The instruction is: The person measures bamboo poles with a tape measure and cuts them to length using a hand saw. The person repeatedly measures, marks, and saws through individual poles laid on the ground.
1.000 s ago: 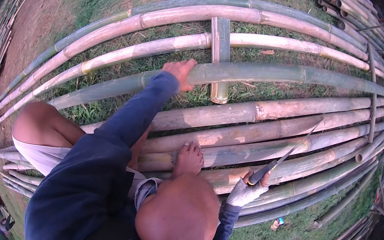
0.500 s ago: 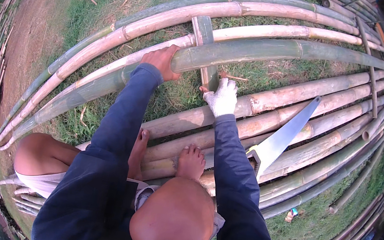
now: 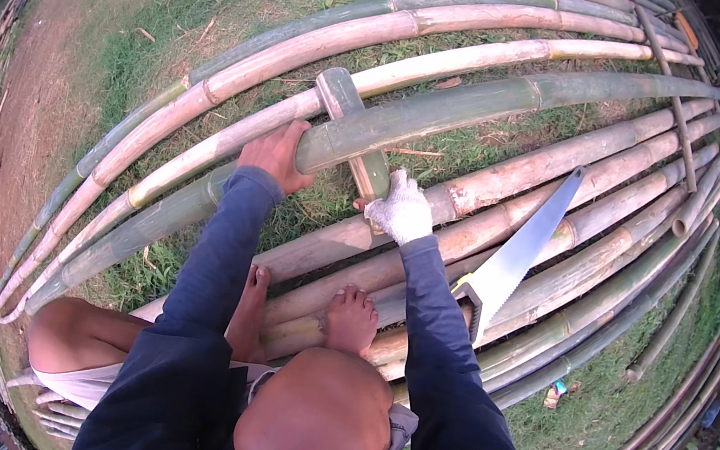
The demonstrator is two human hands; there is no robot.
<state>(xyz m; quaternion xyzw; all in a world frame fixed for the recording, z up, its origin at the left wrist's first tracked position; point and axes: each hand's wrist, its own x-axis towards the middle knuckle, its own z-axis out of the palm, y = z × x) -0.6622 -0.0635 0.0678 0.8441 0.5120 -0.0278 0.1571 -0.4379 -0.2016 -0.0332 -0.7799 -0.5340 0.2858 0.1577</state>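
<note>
My left hand (image 3: 273,155) is closed over a thick green bamboo pole (image 3: 432,123), its fingers curled over the far side. Beneath this pole, a short bamboo crosspiece (image 3: 339,94) lies slanted, its far end also over a paler bamboo pole (image 3: 461,64). In a white knit glove, my right hand (image 3: 405,209) is at the crosspiece's near end with fingers bent around it; the hand partly hides that end. To the right of my right forearm, a handsaw (image 3: 521,246) with a black and yellow handle rests on the bamboo poles, its tip pointing away.
Several bamboo poles (image 3: 567,168) lie side by side under my bare feet (image 3: 352,320). Two more long poles (image 3: 313,43) curve along the far side over grass. A thin stick (image 3: 679,111) crosses poles at the right. A small colourful wrapper (image 3: 554,394) lies on the grass.
The crosspiece is more slanted and sits nearer me in the view. My right hand has moved with its near end. My left hand remains on the green pole; the whole view has shifted a little.
</note>
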